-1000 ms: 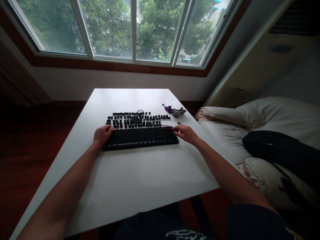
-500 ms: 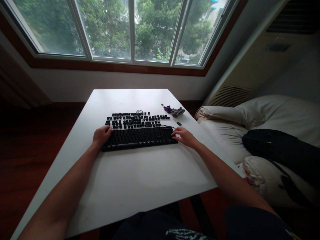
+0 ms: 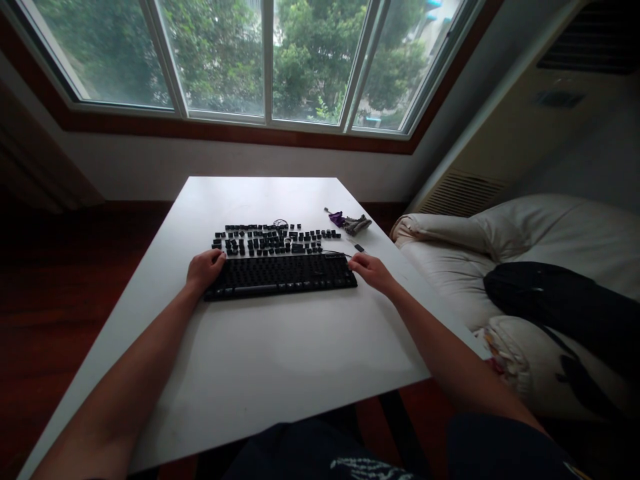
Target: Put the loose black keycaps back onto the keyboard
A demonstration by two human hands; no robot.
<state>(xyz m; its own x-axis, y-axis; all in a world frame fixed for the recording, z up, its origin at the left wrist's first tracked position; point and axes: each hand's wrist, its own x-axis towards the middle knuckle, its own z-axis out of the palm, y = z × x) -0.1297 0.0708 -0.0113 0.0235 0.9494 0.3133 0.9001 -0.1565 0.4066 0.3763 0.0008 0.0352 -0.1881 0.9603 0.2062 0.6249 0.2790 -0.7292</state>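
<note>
Keyboard [image 3: 283, 275], blk, qty 1: laid flat on white table [image 3: 280, 360], qty 1, btwn the two hands. Light marks are seen along its near edge; too sm. to be read.

Hands, qty 2. L hand [image 3: 204, 268]: placed at keyboard's L end, fingers curled in; whether it is clamped on the edge can't be told. R hand [image 3: 369, 269]: placed at keyboard's R end nr far corner, fingers bunched close tog.; whether anything is pinched btwn them can't be told.

Keycaps [image 3: 269, 243], blk, loose: several dozen, set out in uneven rows just beyond keyboard; packed too tightly for exact ct. Legends can't be made out.

Cable [image 3: 336, 252], dk, thin, qty 1: seen along keyboard's far edge, R side.

Sm. dk item [image 3: 359, 247], qty 1: laid just beyond R hand. Purple item [image 3: 337, 219], qty 1, and grey item [image 3: 356, 225], qty 1: laid touching, nr table's R edge.

Shirt [image 3: 373, 469], dk, qty 1: pale print borne, illegible.

Window panes [image 3: 315, 60], qty 4. Sofa [image 3: 540, 223], cream, qty 1, w/ blk bag [image 3: 540, 283], qty 1, on it.
</note>
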